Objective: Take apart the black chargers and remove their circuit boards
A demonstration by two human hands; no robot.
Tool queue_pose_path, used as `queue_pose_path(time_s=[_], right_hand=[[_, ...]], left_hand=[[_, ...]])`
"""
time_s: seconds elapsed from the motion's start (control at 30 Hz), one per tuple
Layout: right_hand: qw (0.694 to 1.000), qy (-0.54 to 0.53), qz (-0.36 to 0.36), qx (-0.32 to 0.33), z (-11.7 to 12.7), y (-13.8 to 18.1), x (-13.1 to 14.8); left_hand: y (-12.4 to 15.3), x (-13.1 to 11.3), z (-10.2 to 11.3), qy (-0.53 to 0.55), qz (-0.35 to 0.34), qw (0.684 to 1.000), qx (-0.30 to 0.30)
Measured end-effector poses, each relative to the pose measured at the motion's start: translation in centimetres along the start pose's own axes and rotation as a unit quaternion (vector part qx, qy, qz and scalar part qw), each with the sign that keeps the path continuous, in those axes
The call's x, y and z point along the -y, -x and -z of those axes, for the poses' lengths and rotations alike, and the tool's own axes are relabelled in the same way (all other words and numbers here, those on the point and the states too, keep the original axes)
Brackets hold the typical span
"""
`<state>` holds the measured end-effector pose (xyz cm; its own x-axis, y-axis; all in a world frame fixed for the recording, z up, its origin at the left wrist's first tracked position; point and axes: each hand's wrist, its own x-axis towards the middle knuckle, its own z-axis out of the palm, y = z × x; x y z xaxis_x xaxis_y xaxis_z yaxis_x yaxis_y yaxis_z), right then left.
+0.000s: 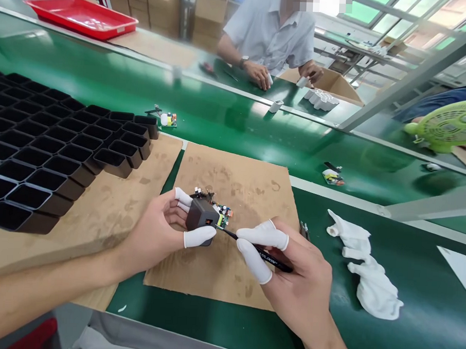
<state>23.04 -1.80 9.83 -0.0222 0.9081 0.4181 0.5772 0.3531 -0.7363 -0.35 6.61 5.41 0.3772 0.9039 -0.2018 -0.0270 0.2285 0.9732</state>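
Observation:
My left hand [169, 228], with white finger cots on several fingertips, grips a black plastic housing [198, 216] over the cardboard. A small opening in the housing's side shows something orange inside. Between the cotted thumb and fingers of my right hand [287, 259] is a pair of slim black tweezers [266, 255] with pale lettering. Their tip is at the housing's opening; whether it touches cannot be told. Just behind the housing is a circuit board [225, 214] with green, yellow and orange parts, partly hidden by the housing.
Rows of black housings [48, 166] stand on cardboard at left. Circuit boards [169, 119] and a grey piece [276, 106] lie on the green belt [227, 123]. White gloves [378, 289] lie at right. Across sits a co-worker [270, 37]. A red tray [81, 17] and green fan [451, 125] stand farther off.

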Motion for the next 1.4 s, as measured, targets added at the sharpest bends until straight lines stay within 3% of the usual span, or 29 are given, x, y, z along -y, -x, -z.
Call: queue_pose_path(time_s=[0.5, 0.7, 0.8, 0.9, 1.2, 1.4], right_hand=[[1.000, 0.025, 0.006, -0.004, -1.2, -0.4, 0.9], [0.997, 0.079, 0.002, -0.025, -2.6, 0.1, 0.4], [0.991, 0.130, -0.008, -0.020, -3.6, 0.2, -0.4], [0.987, 0.157, -0.028, 0.004, -4.5, 0.3, -1.3], [0.985, 0.097, -0.056, 0.129, -5.3, 0.7, -2.2], [0.991, 0.076, -0.040, 0.106, -5.6, 0.6, -2.3]], left_hand=[[-0.2, -0.3, -0.6, -0.087, -0.049, 0.995, -0.011], [-0.6, -0.3, -0.5, -0.190, -0.123, 0.973, -0.048], [-1.0, -0.3, -0.4, -0.256, -0.185, 0.946, -0.079], [-1.1, -0.3, -0.3, -0.332, -0.273, 0.896, -0.109], [-0.9, 0.0, 0.4, -0.478, -0.428, 0.752, -0.150], [-0.6, -0.4, 0.5, -0.493, -0.474, 0.714, -0.152]])
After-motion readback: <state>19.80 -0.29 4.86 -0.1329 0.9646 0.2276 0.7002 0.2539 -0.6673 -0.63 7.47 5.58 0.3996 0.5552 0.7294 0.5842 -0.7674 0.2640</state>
